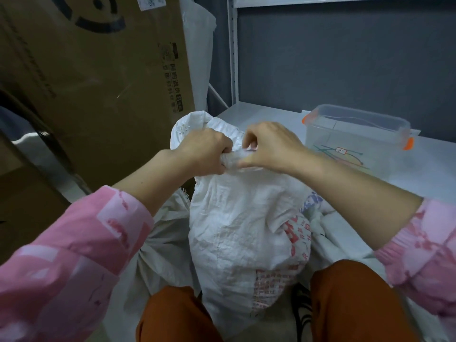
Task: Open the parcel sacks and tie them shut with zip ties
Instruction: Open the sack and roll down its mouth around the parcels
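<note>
now left hand (202, 151) grips gathered sack (237, 218) neck; right hand (269, 146) pinches same neck (zip tie indistinct).

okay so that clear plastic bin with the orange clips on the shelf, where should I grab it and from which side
Probably by the long rim of the clear plastic bin, from above, since the top is open and upright. An orange latch sits at each short end, so take the rim between them. Both hands are busy at the white sack neck: left hand, right hand.
</note>
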Demonstrator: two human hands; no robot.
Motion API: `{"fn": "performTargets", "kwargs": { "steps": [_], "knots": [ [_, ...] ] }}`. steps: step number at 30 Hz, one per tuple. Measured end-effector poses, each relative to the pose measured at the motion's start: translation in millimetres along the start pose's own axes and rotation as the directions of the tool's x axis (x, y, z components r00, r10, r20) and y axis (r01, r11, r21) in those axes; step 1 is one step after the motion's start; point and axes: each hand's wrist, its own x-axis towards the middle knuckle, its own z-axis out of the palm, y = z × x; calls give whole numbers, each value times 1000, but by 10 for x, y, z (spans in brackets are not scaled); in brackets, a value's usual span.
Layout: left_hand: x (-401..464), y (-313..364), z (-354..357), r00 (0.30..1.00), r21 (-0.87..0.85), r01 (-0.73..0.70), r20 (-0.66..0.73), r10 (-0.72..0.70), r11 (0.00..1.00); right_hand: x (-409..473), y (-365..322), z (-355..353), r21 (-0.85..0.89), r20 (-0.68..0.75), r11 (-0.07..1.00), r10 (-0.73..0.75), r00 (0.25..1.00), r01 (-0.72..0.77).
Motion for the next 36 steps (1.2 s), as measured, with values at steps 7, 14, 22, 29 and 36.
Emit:
{"fn": "performTargets", "kwargs": {
  "steps": [7, 14, 22, 29, 36],
  "knots": [
    [-47, -82, 122, 997, -140, -50, -59, 42, 989, 75, 17, 177, -331, 40, 943, -9, 999, 22],
    [-42, -496, 153, 975, -152, 179, 163, -154, 972, -72, 222, 275, -572, -72, 806, -233, 970, 152],
    [-154, -573, 471, 884, -315, 121, -396, -247, 941, -20, 328, 310, -553, -187, 830, -212, 959, 75],
    [-196, -304, 286, 820, -155, 460, 452, -351, 874, -21, 257, 454, -698, -148, 693, -386, 910, 180],
    [-119, -77, -124, 946, -385, 230, 305, -112, 894, -86, 211, 451, -738, -128, 631, -478, 869, 238]
  ]
}}
